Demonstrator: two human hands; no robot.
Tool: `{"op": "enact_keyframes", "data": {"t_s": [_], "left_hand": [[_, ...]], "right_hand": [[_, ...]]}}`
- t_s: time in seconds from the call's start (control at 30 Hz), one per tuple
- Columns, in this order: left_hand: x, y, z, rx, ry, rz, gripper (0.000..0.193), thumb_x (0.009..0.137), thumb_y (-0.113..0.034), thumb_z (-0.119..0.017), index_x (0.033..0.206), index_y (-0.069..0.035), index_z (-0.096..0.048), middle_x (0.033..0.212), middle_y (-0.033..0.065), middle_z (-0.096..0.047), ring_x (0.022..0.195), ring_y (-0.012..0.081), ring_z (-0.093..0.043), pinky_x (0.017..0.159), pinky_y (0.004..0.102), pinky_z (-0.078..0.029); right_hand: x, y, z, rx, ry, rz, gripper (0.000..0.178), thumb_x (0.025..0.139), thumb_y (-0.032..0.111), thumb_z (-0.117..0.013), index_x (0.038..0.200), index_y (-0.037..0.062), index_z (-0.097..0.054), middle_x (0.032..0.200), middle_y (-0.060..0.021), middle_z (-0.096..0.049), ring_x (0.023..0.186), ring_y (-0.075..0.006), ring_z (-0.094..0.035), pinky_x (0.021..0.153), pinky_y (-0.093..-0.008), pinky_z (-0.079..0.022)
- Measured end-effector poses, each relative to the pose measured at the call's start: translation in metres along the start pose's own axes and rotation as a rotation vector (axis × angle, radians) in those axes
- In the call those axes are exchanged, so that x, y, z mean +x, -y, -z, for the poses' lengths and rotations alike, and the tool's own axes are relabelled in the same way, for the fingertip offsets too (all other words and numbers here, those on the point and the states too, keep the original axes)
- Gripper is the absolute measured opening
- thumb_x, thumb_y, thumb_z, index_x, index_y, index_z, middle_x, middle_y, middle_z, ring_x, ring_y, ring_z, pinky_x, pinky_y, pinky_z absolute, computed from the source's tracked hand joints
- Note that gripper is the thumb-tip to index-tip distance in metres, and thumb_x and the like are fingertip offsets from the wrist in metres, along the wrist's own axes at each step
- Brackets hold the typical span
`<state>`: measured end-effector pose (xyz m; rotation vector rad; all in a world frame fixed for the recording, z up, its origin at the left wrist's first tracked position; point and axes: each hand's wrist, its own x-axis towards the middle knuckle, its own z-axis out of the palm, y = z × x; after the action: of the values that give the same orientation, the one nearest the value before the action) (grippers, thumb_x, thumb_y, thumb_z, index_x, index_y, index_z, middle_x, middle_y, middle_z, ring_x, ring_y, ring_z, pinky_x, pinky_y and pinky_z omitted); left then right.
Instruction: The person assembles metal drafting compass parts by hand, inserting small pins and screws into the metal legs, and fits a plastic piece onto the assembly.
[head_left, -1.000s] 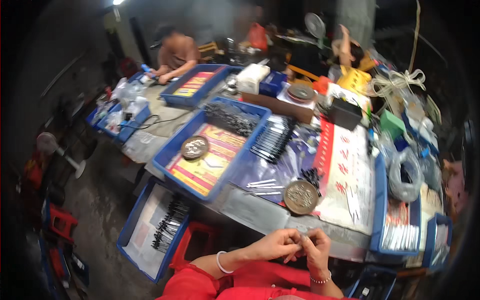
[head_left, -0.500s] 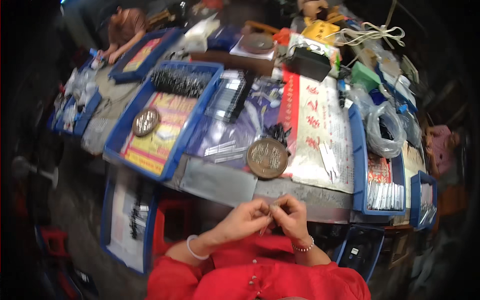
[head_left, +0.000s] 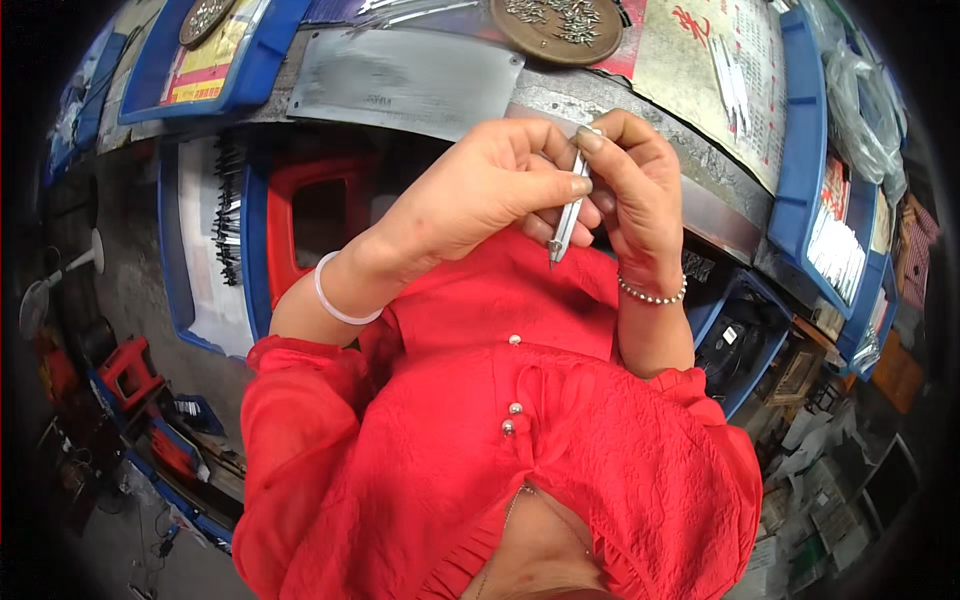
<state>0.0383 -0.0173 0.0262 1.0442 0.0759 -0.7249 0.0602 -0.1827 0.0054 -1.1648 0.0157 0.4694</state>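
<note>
My left hand [head_left: 500,180] and my right hand [head_left: 642,190] meet just off the table's front edge, above my red clothing. Between them is a slim silver metal piece [head_left: 569,222], slanting down to a thin pointed tip. My left thumb and fingers pinch it around the middle. At its upper end the right thumb and forefinger close on it; the fingers partly hide that end. Beyond my hands, a round brown dish [head_left: 535,50] holds many small metal parts. Left of the dish a flat grey metal plate [head_left: 400,80] lies along the table edge.
Thin silver strips [head_left: 732,85] lie on a printed sheet [head_left: 670,75]. A blue bin [head_left: 797,140] at right holds more silver pieces. At left stand another blue tray [head_left: 255,75], a lower tray with dark parts [head_left: 178,240] and a red stool [head_left: 290,200].
The view has tipped downward, so the table sits higher in it and more of my clothing shows. My hands stay together; the silver piece between them now shows clearly.
</note>
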Motion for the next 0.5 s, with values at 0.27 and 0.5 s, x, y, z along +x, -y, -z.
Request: {"op": "enact_keyframes", "data": {"t_s": [0.27,0.5], "left_hand": [[0.003,0.001,0.004,-0.112,-0.012,0.086,0.011,0.087,-0.010,-0.056,0.089,0.000,-0.052,0.085,0.0166,-0.065,0.072,0.0217,-0.067,0.059,0.0263,-0.057],[0.015,-0.008,0.015,-0.142,0.022,0.083,0.009,0.086,-0.009,-0.056,0.091,-0.002,-0.053,0.086,0.0167,-0.065,0.072,0.0222,-0.067,0.058,0.0260,-0.056]], "right_hand": [[0.003,-0.011,0.003,0.004,-0.010,0.001,0.015,0.083,0.016,-0.063,0.075,0.0041,-0.057,0.057,0.0029,-0.051,0.043,-0.0016,-0.039,0.038,-0.0169,-0.028],[0.020,-0.008,0.003,-0.005,-0.024,0.029,0.016,0.083,0.015,-0.063,0.074,0.0041,-0.056,0.056,0.0034,-0.050,0.043,-0.0017,-0.038,0.038,-0.0174,-0.028]]}}
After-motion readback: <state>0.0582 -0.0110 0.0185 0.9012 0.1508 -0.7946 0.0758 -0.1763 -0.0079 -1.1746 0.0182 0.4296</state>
